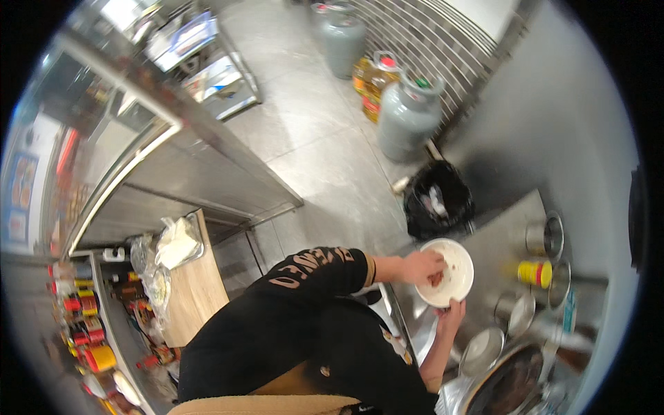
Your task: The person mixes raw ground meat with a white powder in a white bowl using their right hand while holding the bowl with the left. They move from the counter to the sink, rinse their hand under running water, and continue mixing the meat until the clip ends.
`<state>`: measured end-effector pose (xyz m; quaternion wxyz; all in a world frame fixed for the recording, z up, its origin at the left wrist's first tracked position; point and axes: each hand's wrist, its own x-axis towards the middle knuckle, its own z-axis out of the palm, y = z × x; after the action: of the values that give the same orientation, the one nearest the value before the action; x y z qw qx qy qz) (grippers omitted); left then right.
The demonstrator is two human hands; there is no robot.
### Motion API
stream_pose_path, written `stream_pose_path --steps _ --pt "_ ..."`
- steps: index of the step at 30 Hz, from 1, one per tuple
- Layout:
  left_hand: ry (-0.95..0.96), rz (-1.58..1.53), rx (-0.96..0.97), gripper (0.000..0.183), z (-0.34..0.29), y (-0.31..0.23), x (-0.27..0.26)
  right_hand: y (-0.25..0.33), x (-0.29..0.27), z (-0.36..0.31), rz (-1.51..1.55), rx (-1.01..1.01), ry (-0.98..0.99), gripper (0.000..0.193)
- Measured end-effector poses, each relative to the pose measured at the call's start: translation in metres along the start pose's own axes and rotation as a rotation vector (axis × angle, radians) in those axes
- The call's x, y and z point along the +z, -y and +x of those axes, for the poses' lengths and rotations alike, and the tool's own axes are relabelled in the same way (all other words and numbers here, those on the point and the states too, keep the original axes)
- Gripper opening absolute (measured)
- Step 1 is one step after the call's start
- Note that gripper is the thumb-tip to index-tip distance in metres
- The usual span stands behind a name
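Note:
A white bowl rests at the near edge of the steel counter, to the right of my body. My left hand reaches inside it, fingers bent down and gathered on small reddish-brown pieces that look like meat. A few crumbs stick to the bowl's inner wall. From below, my right hand grips the bowl's lower rim, thumb on the edge and the other fingers partly hidden underneath.
Metal containers and a yellow can line the counter's right side, by a round brown-filled pan. A black-lined bin stands beyond the counter, near grey gas cylinders and oil jugs. Leftward, a wooden board holds bagged food.

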<state>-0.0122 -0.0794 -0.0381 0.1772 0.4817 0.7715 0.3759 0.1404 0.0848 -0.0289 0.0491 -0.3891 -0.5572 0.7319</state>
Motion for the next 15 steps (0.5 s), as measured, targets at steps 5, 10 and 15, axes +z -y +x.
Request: stream_pose_path --steps 5,10,15 --pt "-0.157 0.182 0.081 0.073 -0.049 0.032 -0.069 0.001 0.095 0.001 0.151 -0.003 0.154 0.060" --pt "-0.435 0.390 -0.077 0.057 -0.099 0.084 -0.128 -0.016 0.207 0.024 0.129 0.035 0.218 0.067" --pt "-0.514 0.395 -0.377 0.039 -0.130 0.146 -0.173 -0.019 0.315 0.032 0.060 -0.006 0.311 0.065"
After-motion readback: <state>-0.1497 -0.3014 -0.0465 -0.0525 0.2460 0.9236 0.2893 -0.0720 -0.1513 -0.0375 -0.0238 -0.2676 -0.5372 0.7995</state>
